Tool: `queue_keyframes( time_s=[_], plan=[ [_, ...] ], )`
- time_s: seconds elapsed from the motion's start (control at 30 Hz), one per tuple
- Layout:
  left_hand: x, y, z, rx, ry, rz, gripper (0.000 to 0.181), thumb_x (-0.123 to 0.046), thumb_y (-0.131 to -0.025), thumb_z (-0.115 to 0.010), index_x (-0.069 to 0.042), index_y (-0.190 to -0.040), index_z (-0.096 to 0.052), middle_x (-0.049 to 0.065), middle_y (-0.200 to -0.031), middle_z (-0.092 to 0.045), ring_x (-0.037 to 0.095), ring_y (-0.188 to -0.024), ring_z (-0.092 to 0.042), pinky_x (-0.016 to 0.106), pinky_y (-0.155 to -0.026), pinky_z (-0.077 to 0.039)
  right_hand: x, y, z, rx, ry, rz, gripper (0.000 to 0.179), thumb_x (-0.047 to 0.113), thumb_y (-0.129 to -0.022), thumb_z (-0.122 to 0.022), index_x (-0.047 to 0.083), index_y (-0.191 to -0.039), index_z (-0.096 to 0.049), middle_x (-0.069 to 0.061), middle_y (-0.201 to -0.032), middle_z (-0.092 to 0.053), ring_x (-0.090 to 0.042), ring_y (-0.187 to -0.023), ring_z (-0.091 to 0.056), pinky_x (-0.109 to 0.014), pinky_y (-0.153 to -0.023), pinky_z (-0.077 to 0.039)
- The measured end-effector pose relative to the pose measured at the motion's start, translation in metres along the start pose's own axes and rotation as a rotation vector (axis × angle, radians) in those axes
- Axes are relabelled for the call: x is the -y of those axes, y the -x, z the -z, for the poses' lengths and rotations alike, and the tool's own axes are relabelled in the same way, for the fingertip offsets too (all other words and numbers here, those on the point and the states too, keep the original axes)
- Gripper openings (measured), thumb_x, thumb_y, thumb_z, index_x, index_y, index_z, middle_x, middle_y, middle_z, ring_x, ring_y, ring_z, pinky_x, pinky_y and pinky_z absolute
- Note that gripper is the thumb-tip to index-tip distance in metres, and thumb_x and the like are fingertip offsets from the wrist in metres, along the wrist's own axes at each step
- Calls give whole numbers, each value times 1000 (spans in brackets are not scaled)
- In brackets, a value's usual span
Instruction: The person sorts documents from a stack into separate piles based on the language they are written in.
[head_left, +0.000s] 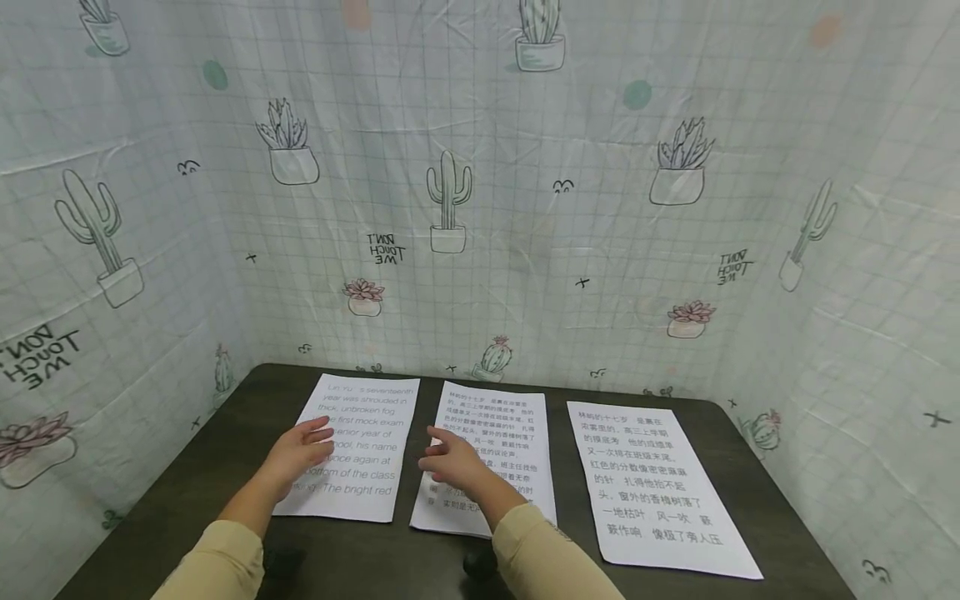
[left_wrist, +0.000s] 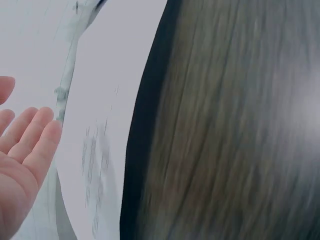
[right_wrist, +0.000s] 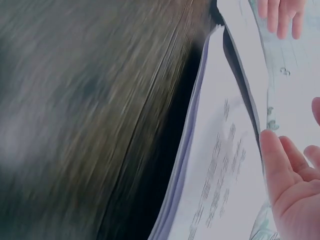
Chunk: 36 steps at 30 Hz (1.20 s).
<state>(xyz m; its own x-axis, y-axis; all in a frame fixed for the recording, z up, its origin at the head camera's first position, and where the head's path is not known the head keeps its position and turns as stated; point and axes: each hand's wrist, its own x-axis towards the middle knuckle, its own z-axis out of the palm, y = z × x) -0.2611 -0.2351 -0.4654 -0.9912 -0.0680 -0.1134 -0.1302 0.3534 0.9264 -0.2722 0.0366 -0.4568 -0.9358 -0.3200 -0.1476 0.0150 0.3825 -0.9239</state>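
Over the left paper stack (head_left: 360, 450), printed with large English text, hovers my left hand (head_left: 302, 452). Its fingers are loosely extended and hold nothing; the left wrist view shows the same hand (left_wrist: 25, 165) with its palm turned up and fingers apart from the sheet (left_wrist: 100, 125). My right hand (head_left: 455, 461) is above the middle stack (head_left: 495, 417), printed with small Chinese characters, and covers part of its text. In the right wrist view this hand (right_wrist: 295, 185) has relaxed fingers with nothing between them. The middle stack (right_wrist: 215, 140) shows several layered sheets at its edge.
A third stack (head_left: 660, 483) with larger Chinese characters lies on the right of the dark wooden table (head_left: 757, 483). Behind and at both sides hangs a pale curtain (head_left: 510, 275) with cactus prints. Dark objects (head_left: 480, 562) sit under the forearms, partly hidden.
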Motion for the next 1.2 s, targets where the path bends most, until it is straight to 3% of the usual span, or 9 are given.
queue_keyframes(
  time_s=[0.33, 0.57, 0.8, 1.2],
  plan=[
    [-13, -1, -46, 107, 86, -62, 59, -2, -91, -59, 8, -145, -37, 33, -141, -48, 42, -127, -53, 42, -97, -53, -16, 8, 27, -22, -47, -23, 64, 10, -88, -65, 3, -147, -42, -22, -126, -61, -27, -106, -66, -36, -84, -59],
    [-21, -3, -74, 130, 115, -76, 56, 0, -89, -62, 7, -142, -44, 29, -136, -55, 39, -121, -59, 42, -94, -55, -28, 17, 45, -59, -34, -62, 61, 11, -89, -65, 3, -146, -43, -21, -127, -61, -28, -108, -66, -36, -86, -58],
    [-29, -3, -92, 203, 130, -111, 57, -1, -89, -62, 8, -142, -42, 30, -137, -54, 40, -121, -58, 43, -95, -54, -37, 26, 64, -105, -17, -67, 60, 11, -90, -65, 2, -145, -43, -23, -127, -61, -28, -108, -65, -36, -85, -58],
    [-38, -4, -115, 272, 164, -133, 55, 0, -90, -60, 9, -142, -42, 31, -139, -51, 40, -124, -56, 45, -98, -52, -50, 41, 94, -185, -12, -68, 58, 8, -89, -65, -2, -143, -45, -26, -126, -61, -28, -106, -65, -38, -85, -59]
  ],
)
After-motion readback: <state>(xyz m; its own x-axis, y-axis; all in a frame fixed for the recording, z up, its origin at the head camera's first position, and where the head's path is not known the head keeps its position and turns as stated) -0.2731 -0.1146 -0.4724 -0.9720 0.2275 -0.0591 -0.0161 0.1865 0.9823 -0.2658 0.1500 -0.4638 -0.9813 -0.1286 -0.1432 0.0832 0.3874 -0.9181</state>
